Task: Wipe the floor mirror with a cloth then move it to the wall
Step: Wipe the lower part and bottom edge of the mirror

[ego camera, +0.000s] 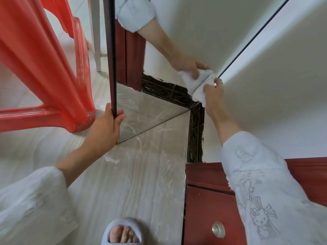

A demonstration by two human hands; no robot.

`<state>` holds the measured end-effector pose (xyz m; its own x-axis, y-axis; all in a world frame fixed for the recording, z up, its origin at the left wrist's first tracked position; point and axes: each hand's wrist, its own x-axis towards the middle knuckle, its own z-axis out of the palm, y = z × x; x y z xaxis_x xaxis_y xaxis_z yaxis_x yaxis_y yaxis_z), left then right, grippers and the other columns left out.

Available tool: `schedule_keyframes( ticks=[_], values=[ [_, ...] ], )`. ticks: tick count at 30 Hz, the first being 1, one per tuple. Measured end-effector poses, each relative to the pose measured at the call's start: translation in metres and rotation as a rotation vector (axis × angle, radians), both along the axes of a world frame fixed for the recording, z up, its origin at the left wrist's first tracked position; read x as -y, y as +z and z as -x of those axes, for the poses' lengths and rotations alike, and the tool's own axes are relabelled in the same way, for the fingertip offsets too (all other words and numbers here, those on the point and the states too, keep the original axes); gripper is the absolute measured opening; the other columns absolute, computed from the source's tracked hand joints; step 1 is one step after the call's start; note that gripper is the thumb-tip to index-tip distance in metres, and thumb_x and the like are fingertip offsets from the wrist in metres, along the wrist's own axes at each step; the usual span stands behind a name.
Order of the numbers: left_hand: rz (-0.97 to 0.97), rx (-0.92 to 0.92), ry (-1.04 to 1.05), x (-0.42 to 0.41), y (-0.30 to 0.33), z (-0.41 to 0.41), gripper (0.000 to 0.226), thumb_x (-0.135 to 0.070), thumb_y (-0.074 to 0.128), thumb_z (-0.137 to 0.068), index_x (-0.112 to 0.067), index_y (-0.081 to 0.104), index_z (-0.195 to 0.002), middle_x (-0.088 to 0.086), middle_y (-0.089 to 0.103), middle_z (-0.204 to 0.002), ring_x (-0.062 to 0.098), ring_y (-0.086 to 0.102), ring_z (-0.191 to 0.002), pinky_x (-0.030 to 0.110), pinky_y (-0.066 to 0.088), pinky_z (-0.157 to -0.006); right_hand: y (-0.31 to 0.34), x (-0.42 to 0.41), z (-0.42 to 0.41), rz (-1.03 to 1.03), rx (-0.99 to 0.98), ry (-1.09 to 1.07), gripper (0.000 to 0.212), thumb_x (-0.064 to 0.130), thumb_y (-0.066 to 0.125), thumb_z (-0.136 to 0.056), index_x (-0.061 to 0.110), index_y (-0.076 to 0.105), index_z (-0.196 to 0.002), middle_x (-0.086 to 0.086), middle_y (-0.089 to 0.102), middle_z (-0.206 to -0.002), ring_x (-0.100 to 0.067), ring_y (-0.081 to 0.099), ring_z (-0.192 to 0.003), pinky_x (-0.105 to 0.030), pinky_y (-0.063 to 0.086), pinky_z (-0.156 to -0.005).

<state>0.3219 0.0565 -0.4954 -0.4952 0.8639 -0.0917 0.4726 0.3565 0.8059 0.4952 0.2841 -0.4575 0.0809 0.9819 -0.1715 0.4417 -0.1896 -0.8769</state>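
The tall frameless floor mirror (150, 96) stands upright on the pale tiled floor (123, 183) in the middle of the frame, seen nearly edge-on, its glass reflecting the white wall and a sleeved arm. The left hand (108, 122), centre left, grips the mirror's dark near edge, thumb curled onto the glass. The right hand (212, 96), right of centre, presses a folded white cloth (200, 93) against the glass at its far edge, fingers bent round the cloth. The wiping step appears under way; doing it well likely means keeping the left grip firm so the pane does not rock, and drawing the cloth in overlapping strokes toward the lower glass. A red plastic chair (44, 68) stands close at upper left.
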Motion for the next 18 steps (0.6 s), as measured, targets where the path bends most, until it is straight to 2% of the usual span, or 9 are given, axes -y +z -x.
schedule_keyframes(
  ticks=[2, 3, 5, 6, 8, 10, 13, 15, 18],
  values=[
    [0.007, 0.007, 0.001, 0.001, 0.0, 0.0, 0.032, -0.02, 0.038, -0.096, 0.004, 0.039, -0.117, 0.016, 0.059, -0.118, 0.039, 0.059, -0.101, 0.029, 0.035, -0.075, 0.005, 0.02, 0.02, -0.112, -0.072, 0.0, 0.008, 0.012, 0.039, -0.095, 0.014, 0.046, -0.091, 0.001, 0.053, -0.08, -0.017, 0.056, -0.078, -0.024, 0.046, -0.068],
    [0.014, 0.011, 0.0, 0.002, 0.001, 0.0, 0.032, -0.019, 0.038, -0.095, 0.004, 0.039, -0.117, 0.016, 0.059, -0.118, 0.039, 0.059, -0.101, 0.029, 0.036, -0.075, 0.006, 0.037, 0.027, -0.145, -0.099, 0.027, 0.012, 0.012, 0.039, -0.095, 0.01, 0.046, -0.086, 0.001, 0.05, -0.072, -0.012, 0.055, -0.066, -0.018, 0.046, -0.061],
    [0.017, 0.014, -0.002, 0.003, 0.0, 0.001, 0.032, -0.019, 0.039, -0.095, 0.005, 0.039, -0.117, 0.017, 0.059, -0.118, 0.04, 0.059, -0.1, 0.031, 0.037, -0.074, -0.004, 0.077, 0.037, -0.089, -0.147, 0.176, 0.006, 0.006, 0.041, -0.092, 0.002, 0.045, -0.089, -0.001, 0.045, -0.068, 0.0, 0.048, -0.052, -0.01, 0.04, -0.05],
    [0.022, 0.017, -0.005, 0.003, 0.0, 0.002, 0.032, -0.019, 0.039, -0.095, 0.004, 0.039, -0.117, 0.017, 0.059, -0.119, 0.04, 0.059, -0.099, 0.031, 0.038, -0.074, -0.011, 0.097, 0.04, -0.009, -0.123, 0.279, 0.006, 0.003, 0.044, -0.089, 0.005, 0.046, -0.094, -0.001, 0.047, -0.073, 0.002, 0.048, -0.057, -0.01, 0.041, -0.054],
    [0.036, 0.033, -0.015, 0.003, 0.003, 0.003, 0.032, -0.019, 0.038, -0.096, 0.004, 0.039, -0.118, 0.017, 0.058, -0.12, 0.04, 0.059, -0.098, 0.031, 0.038, -0.073, -0.023, 0.125, 0.04, 0.184, -0.03, 0.469, 0.02, 0.0, 0.049, -0.086, 0.013, 0.051, -0.101, 0.001, 0.055, -0.085, -0.003, 0.052, -0.073, -0.016, 0.043, -0.067],
    [0.044, 0.035, -0.032, 0.002, 0.005, 0.004, 0.032, -0.019, 0.038, -0.096, 0.004, 0.038, -0.118, 0.017, 0.059, -0.119, 0.041, 0.059, -0.096, 0.032, 0.037, -0.072, -0.031, 0.134, 0.039, 0.266, -0.022, 0.58, 0.02, -0.003, 0.05, -0.086, 0.008, 0.057, -0.101, 0.003, 0.054, -0.081, -0.004, 0.05, -0.072, -0.013, 0.04, -0.066],
    [0.051, 0.04, -0.034, 0.004, 0.007, 0.003, 0.033, -0.019, 0.039, -0.095, 0.005, 0.039, -0.117, 0.017, 0.059, -0.119, 0.041, 0.06, -0.094, 0.033, 0.04, -0.071, -0.035, 0.122, 0.027, 0.245, 0.047, 0.488, 0.018, -0.006, 0.048, -0.083, 0.006, 0.054, -0.093, -0.002, 0.048, -0.08, -0.013, 0.046, -0.075, -0.024, 0.038, -0.065],
    [0.052, 0.039, -0.026, 0.005, 0.005, 0.003, 0.035, -0.019, 0.039, -0.094, 0.006, 0.039, -0.119, 0.017, 0.059, -0.12, 0.04, 0.061, -0.096, 0.036, 0.043, -0.074, -0.038, 0.103, 0.013, 0.194, 0.085, 0.302, 0.017, -0.003, 0.048, -0.083, 0.009, 0.053, -0.094, -0.004, 0.049, -0.084, -0.021, 0.048, -0.084, -0.032, 0.039, -0.072],
    [0.042, 0.066, 0.008, 0.005, 0.004, 0.002, 0.036, -0.021, 0.04, -0.094, 0.005, 0.039, -0.12, 0.015, 0.06, -0.12, 0.038, 0.06, -0.101, 0.036, 0.044, -0.078, -0.028, 0.061, -0.003, 0.109, 0.026, -0.037, 0.008, 0.01, 0.044, -0.091, 0.015, 0.049, -0.096, 0.003, 0.051, -0.081, -0.017, 0.052, -0.08, -0.028, 0.042, -0.071]
  ],
)
